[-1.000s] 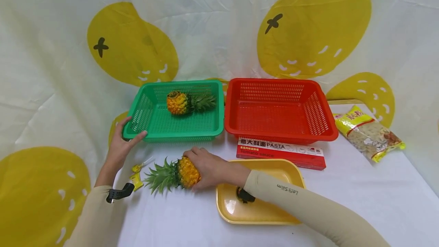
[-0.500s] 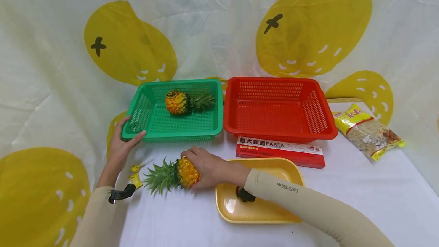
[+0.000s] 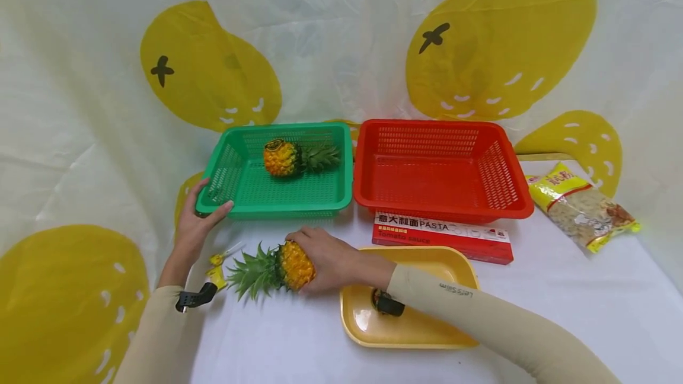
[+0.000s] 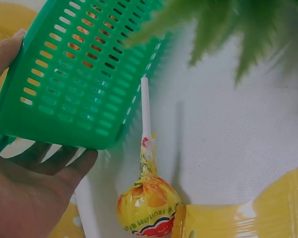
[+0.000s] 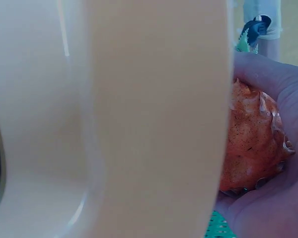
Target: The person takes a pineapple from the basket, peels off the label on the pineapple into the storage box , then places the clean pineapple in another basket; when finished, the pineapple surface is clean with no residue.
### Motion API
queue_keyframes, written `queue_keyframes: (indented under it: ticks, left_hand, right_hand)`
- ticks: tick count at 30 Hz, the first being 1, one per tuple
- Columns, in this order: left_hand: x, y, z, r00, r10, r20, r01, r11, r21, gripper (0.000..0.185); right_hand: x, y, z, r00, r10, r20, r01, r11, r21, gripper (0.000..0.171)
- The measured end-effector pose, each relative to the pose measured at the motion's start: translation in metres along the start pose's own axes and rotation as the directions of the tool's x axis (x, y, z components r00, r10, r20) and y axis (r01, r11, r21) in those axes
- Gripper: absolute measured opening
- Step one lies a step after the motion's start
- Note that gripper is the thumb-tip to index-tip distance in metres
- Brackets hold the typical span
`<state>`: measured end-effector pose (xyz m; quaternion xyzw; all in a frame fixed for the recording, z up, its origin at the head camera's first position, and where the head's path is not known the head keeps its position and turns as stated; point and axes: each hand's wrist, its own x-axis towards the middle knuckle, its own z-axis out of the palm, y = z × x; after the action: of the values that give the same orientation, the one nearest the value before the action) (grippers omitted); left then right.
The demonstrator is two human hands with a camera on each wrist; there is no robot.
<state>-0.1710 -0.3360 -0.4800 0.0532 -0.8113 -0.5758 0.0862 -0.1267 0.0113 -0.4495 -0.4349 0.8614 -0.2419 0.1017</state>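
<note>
My left hand (image 3: 193,231) grips the front left corner of a green basket (image 3: 288,208), thumb on the front rim and fingers round the side. Inside that basket a pineapple (image 3: 280,159) lies on its side, leaves to the right. My right hand (image 3: 329,261) holds a second pineapple (image 3: 296,265) round its base, low over the white table, with its leaves pointing left. Below the left hand are a yellow-wrapped lollipop (image 4: 148,206) and a yellow packet (image 4: 243,219). A yellow tray (image 5: 159,119) hides part of the right hand's grip in the right wrist view.
A red basket (image 3: 443,213) stands right of the green one. Before it lies a red pasta box (image 3: 443,242). The yellow tray, with a dark round item partly hidden in it, sits under the right forearm. A plastic food bag (image 3: 584,209) lies at far right.
The head view has shifted slightly, so everything appears a little further right. Both hands keep their holds on the basket and the pineapple.
</note>
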Motion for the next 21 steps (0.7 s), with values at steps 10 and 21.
queue_keyframes:
  ticks: [10, 21]
  left_hand:
    - [0.0, 0.0, -0.002, 1.0, -0.021, 0.002, 0.021, 1.0, -0.007, 0.09]
    - [0.002, 0.0, -0.001, 1.0, -0.023, 0.006, 0.023, 1.0, -0.011, 0.091]
  right_hand:
    - [-0.008, -0.001, -0.015, 1.0, -0.012, -0.018, 0.013, 0.999, 0.037, 0.101]
    - [-0.025, -0.005, -0.039, 1.0, 0.015, -0.014, -0.014, 0.999, 0.051, 0.104]
